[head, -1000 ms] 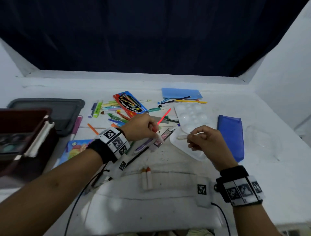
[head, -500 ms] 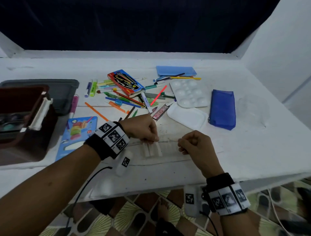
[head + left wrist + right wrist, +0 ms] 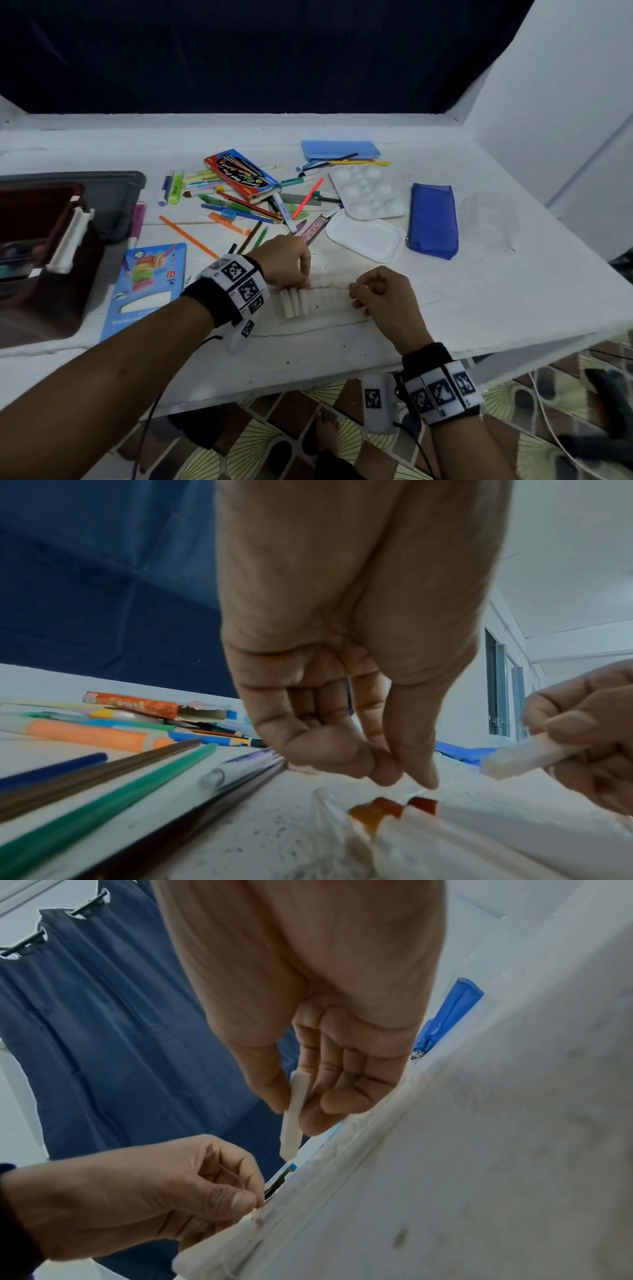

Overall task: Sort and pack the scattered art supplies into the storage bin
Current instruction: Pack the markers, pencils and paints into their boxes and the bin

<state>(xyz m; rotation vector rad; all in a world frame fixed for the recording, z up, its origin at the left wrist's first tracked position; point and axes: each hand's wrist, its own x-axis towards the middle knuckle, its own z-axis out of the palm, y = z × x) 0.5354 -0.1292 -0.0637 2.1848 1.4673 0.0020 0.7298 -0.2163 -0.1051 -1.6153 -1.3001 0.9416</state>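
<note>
Now right hand (image 3: 329,1053) pinches crayon (image 3: 294,1115).
</note>
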